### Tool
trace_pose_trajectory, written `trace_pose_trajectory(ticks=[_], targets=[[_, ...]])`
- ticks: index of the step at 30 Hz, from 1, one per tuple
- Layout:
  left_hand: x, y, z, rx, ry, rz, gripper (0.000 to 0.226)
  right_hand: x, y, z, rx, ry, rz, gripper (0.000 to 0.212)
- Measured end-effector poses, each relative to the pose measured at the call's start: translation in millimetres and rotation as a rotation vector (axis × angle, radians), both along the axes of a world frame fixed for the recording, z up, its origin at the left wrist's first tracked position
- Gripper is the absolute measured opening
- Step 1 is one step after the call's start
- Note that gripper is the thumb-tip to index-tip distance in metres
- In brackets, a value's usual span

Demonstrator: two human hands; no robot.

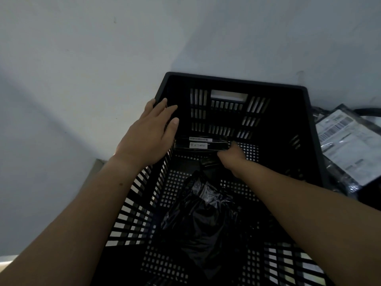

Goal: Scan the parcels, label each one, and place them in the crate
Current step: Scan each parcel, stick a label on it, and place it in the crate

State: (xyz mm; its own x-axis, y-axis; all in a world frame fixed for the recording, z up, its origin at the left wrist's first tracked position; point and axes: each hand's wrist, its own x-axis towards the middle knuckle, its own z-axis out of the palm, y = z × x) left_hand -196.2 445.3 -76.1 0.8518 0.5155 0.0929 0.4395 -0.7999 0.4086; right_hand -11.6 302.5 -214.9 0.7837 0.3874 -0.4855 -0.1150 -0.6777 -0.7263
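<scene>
Gripping the labelled parcel (218,145) by its right end with the right hand (232,156), fingers curled round it deep inside the crate (237,81), though dim enough down there that can't swear how tight. Tucked low against the foot of the far wall, long side along it, barcode strip (201,139) and handwritten sticker (198,145) (reads something like RETURN) both facing up, probably so readable at a glance later. Looks like the placing step, scan and label already sorted for this one. Left hand (150,131) just resting on the left rim, fingers straight, holding nothing, most likely bracing the crate and the lean-in while reaching that far down. Crinkly black bag (198,213) already lying on the perforated floor nearer the camera, so pushing the new one to the back probably keeps room free. More parcels (348,145) outside, just beside the crate's right wall, printed labels up, presumably waiting their turn. Would let go gently so nothing flips label-down.
</scene>
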Motion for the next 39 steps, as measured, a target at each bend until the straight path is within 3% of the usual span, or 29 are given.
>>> trace_pose_trajectory(ticks=[5,9,11,15,19,22,26,31,35,39], targets=[[-3,2,-1,-0.018,-0.05,-0.03,0.053,-18,-17,46,0.081,0.05,-0.065,0.06],[-4,-7,6,0.043,-0.174,-0.031,0.061,-40,-58,119,0.341,0.197,-0.177,0.07],[0,-31,14,-0.041,-0.287,-0.001,0.057,-50,-96,152,0.456,0.236,-0.189,0.073],[32,-124,31,-0.253,-0.454,-0.067,0.051,-62,-189,186,0.561,0.101,-0.138,0.062],[70,-234,43,-0.384,-0.48,-0.216,0.046,-66,-270,197,0.54,-0.057,-0.119,0.056],[86,-287,41,-0.416,-0.405,-0.28,0.046,-60,-317,200,0.461,-0.198,-0.11,0.055],[90,-313,12,-0.296,-0.175,-0.246,0.049,-30,-368,197,0.292,-0.393,-0.124,0.059],[85,-320,-6,-0.159,-0.189,-0.229,0.043,32,-407,175,-0.111,-0.679,-0.112,0.068],[86,-322,-3,-0.033,-0.151,-0.249,0.043,69,-411,158,-0.52,-0.725,-0.04,0.08],[85,-324,-2,-0.011,-0.12,-0.243,0.044,86,-409,149,-0.615,-0.77,-0.024,0.074]])
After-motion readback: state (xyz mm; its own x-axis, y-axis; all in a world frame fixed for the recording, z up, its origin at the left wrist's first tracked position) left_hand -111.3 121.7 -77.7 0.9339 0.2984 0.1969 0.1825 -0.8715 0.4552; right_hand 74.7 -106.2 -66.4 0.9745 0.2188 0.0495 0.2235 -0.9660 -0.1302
